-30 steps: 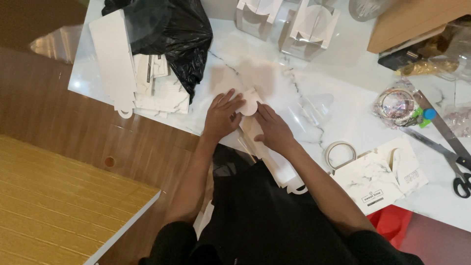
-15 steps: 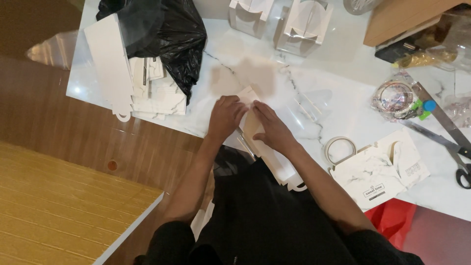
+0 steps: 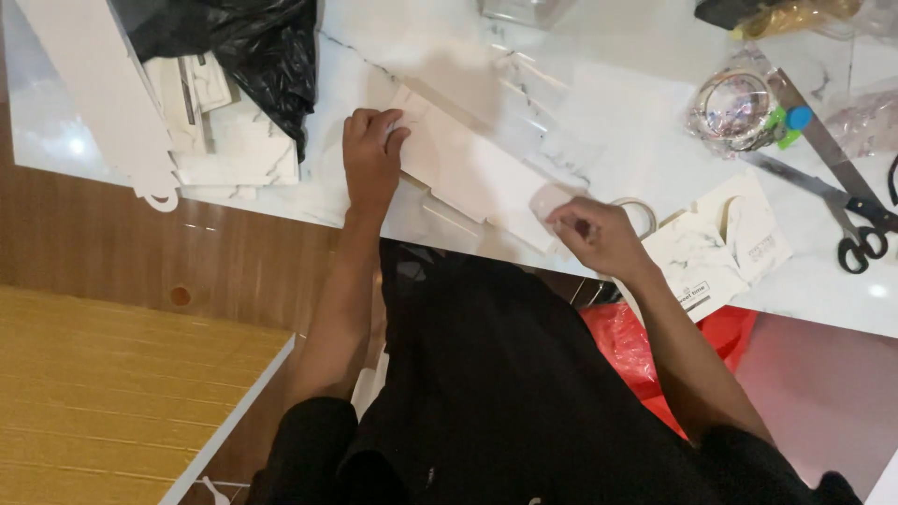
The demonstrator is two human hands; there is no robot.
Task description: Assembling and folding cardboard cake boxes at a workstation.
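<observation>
A long flat white cardboard piece (image 3: 468, 173) lies diagonally on the white marble-look table (image 3: 608, 122). My left hand (image 3: 369, 154) rests flat on its far left end, pressing it down. My right hand (image 3: 594, 234) pinches the piece's near right end, next to its rounded tab, fingers curled around the edge. A ring of clear tape (image 3: 641, 210) lies just behind my right hand.
A black plastic bag (image 3: 238, 47) and a stack of white card blanks (image 3: 220, 131) sit at the left, with a long white strip (image 3: 98, 93). Folded marble-print cards (image 3: 725, 248), scissors (image 3: 832, 201) and a wrapped tape roll (image 3: 739, 108) lie at the right. Red bag (image 3: 636, 351) below the table edge.
My hands were together at the middle of the card; now they have spread apart to its two ends. The view has shifted closer and to the right.
</observation>
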